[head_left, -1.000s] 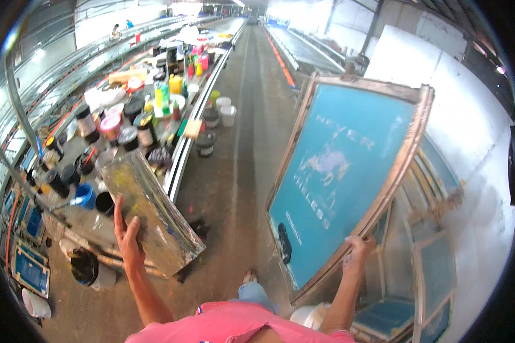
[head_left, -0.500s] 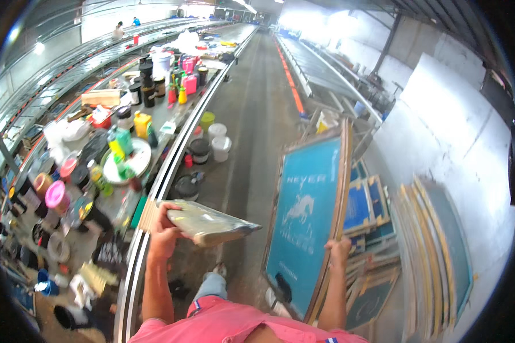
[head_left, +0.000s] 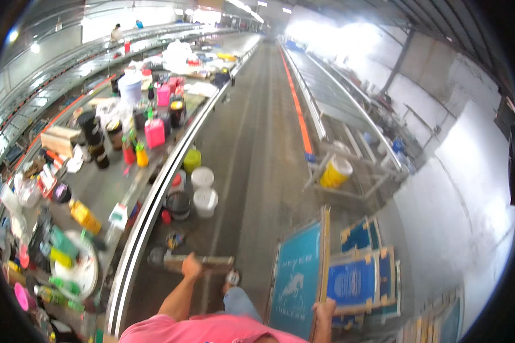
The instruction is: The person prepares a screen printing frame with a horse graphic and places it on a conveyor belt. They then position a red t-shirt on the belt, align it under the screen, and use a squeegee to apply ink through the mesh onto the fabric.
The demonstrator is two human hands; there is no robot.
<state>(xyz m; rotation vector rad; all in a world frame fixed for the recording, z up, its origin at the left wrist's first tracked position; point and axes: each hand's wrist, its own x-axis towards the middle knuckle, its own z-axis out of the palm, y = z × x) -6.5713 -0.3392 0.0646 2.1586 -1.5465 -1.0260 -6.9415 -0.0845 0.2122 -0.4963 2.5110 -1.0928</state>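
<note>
My left hand (head_left: 191, 267) grips a flat grey board (head_left: 200, 263), seen nearly edge-on and held level over the concrete floor beside the long table's rail. My right hand (head_left: 325, 310) holds the lower right edge of a wood-framed printing screen with teal mesh and a pale horse figure (head_left: 298, 277), standing upright at my right side. More teal and blue framed screens (head_left: 361, 273) lean against the wall just behind it. My foot (head_left: 232, 278) shows between the two.
A long worktable (head_left: 106, 188) on the left carries many paint jars, bottles and tubs. White buckets (head_left: 203, 190) and a yellow-green one (head_left: 191, 158) stand on the floor by its rail. A yellow bucket (head_left: 336, 171) sits under a rack at right. People stand far back.
The board in my left hand has tilted from face-up to edge-on and dropped lower. The teal screen has swung upright and nearer the leaning stack. My view has shifted forward along the aisle.
</note>
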